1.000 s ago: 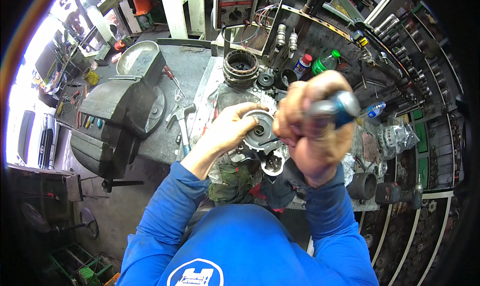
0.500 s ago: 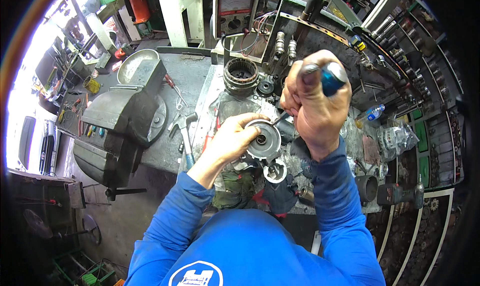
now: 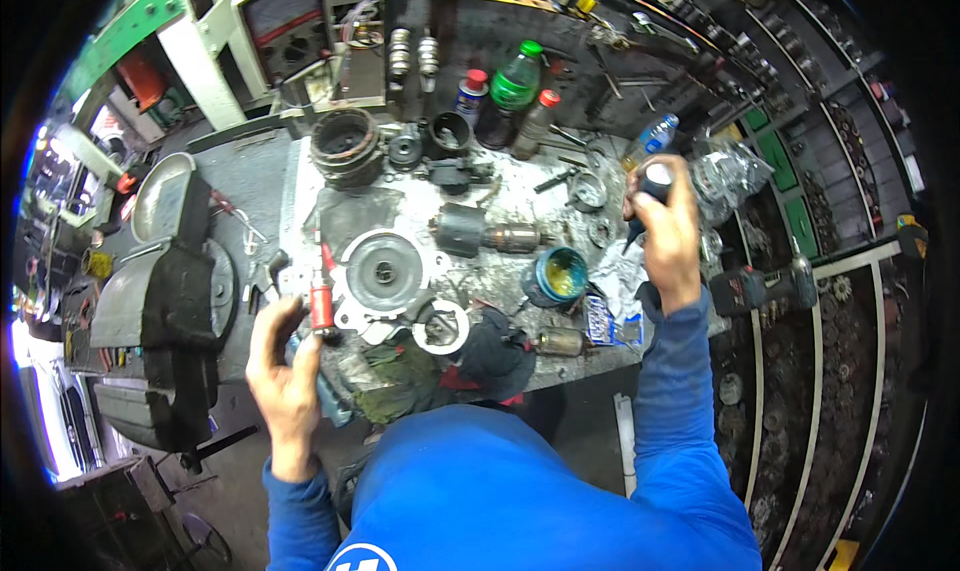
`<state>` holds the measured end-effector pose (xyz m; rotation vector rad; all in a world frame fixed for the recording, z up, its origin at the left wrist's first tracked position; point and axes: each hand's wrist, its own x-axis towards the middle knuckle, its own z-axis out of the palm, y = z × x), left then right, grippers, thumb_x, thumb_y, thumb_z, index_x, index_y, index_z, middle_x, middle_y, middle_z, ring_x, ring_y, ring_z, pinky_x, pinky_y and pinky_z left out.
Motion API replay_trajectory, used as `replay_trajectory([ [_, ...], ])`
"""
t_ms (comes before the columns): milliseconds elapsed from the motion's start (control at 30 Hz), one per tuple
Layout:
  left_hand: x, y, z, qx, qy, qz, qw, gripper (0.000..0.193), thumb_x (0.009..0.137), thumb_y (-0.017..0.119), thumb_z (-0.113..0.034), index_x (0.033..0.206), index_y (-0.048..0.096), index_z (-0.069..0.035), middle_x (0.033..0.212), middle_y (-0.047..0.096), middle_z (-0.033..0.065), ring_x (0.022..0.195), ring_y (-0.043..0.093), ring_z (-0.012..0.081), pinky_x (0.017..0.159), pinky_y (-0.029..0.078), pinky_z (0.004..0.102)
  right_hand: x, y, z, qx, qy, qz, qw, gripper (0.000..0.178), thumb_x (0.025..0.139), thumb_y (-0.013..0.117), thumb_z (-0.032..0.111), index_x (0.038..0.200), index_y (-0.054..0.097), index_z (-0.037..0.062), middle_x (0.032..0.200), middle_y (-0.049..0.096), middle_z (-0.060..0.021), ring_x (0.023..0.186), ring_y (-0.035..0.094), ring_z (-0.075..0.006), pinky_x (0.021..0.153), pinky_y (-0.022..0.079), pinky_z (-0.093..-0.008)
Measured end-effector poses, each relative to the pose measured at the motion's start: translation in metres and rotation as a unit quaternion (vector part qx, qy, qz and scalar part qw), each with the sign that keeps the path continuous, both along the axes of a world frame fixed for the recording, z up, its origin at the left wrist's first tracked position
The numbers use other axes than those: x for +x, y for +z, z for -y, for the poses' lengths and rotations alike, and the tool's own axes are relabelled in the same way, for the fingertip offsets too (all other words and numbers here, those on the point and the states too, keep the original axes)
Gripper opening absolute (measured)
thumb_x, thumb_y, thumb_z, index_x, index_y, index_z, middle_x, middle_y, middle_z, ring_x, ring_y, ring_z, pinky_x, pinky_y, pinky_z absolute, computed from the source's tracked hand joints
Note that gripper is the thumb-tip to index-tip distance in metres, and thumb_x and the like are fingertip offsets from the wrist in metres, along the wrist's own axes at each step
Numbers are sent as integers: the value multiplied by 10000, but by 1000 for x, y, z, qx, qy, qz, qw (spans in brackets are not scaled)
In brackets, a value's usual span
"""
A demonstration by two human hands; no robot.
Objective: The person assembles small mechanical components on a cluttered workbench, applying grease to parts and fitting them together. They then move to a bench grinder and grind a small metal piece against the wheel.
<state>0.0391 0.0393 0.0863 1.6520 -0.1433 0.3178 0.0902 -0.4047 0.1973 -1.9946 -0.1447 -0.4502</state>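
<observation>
- Head view looks down on a grimy metal workbench [image 3: 560, 271] littered with motor parts, with racks of tools curving round behind and to the right of the right hand.
- Left of the left hand sits a heavy dark bench vise [image 3: 165, 311], blocky and dull, with a round metal bowl [image 3: 160, 191] beyond it.
- Left hand [image 3: 285, 371] grips a red-handled screwdriver [image 3: 321, 301] between thumb and fingers; its smooth handle stands nearly upright, just beside a round grey metal end cover [image 3: 385, 271] lying flat on the bench.
- That cover is a cast disc with a hole in the middle and lugs at the rim, bare and dusty.
- Right hand [image 3: 668, 233] is closed round a dark tool handle with a blue top [image 3: 655, 183], raised over the bench's right end, well apart from the cover.
- Between the hands lie a rotor with copper windings [image 3: 485, 233] and a blue tub of yellow grease [image 3: 558, 274].
- Beyond them stand a green bottle [image 3: 512, 86] and spray cans [image 3: 470, 93].
</observation>
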Motion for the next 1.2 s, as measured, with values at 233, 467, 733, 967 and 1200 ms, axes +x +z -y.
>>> replay_trajectory([
  [233,-61,-39,5,176,-3,-148,973,432,849,756,-6,1270,672,40,1167,701,126,1060,693,234,976,558,375,34,-154,123,-395,-129,-358,836,582,870,828,331,1279,669,-52,1219,725,-309,1181,689,-464,1009,550,-514],
  [467,-52,-33,65,171,33,-116,978,888,851,839,-137,1599,377,-10,1468,513,183,1371,526,314,1155,436,457,3,-123,54,-311,-265,-130,903,406,935,785,267,1212,724,-22,1107,763,-243,1008,738,-402,892,573,-489],
  [733,-50,-53,77,222,88,-100,966,622,1046,654,-187,1589,445,36,1704,330,283,1588,323,410,1285,288,467,-57,-106,-112,-49,183,-58,980,312,982,700,148,1249,720,-13,1217,741,-231,1139,709,-404,1020,555,-447],
  [967,-8,-77,67,158,12,-79,984,670,1117,500,-310,1663,303,24,1711,263,268,1590,260,367,1292,222,441,-94,-107,-137,79,228,-160,957,353,961,742,123,1280,718,-26,1238,748,-221,1173,718,-382,1048,556,-427],
  [1200,10,-79,22,-26,30,-74,996,593,1065,622,-103,1607,423,31,1580,532,197,1440,530,268,1204,411,395,-94,-110,-94,-15,-3,-109,994,299,947,756,137,1214,737,2,1120,767,-198,1043,740,-344,971,573,-423],
])
